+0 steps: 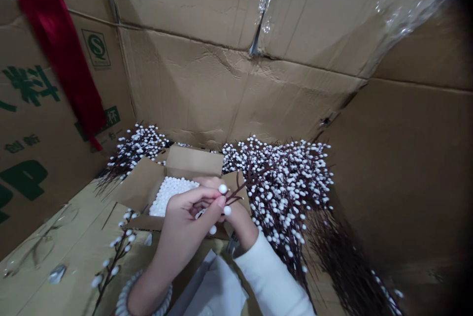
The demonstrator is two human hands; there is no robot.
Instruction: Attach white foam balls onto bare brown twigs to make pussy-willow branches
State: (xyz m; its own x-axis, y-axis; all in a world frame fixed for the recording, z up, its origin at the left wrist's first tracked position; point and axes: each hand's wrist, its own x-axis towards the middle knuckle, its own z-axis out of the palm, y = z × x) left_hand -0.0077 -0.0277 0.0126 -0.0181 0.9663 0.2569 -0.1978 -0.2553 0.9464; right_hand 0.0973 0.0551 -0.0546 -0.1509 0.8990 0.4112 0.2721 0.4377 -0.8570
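My left hand (188,220) is closed, thumb and forefinger pinched at the tip of a brown artificial berry twig (240,189). White balls (222,189) sit at the twig's tips beside my fingertips. My right hand (238,212) crosses behind the left, over the box, and its fingers are mostly hidden. Below both hands stands an open cardboard box (194,159) holding many small white foam balls (172,193). A finished-looking berry branch (116,254) with white balls lies to the left of my left wrist.
Bunches of white-berried branches (284,173) lie right of the box, with another bunch (138,146) at the back left. Bare brown stems (347,262) are at the lower right. Tall cardboard walls (192,89) enclose the place; a red ribbon (70,55) hangs at left.
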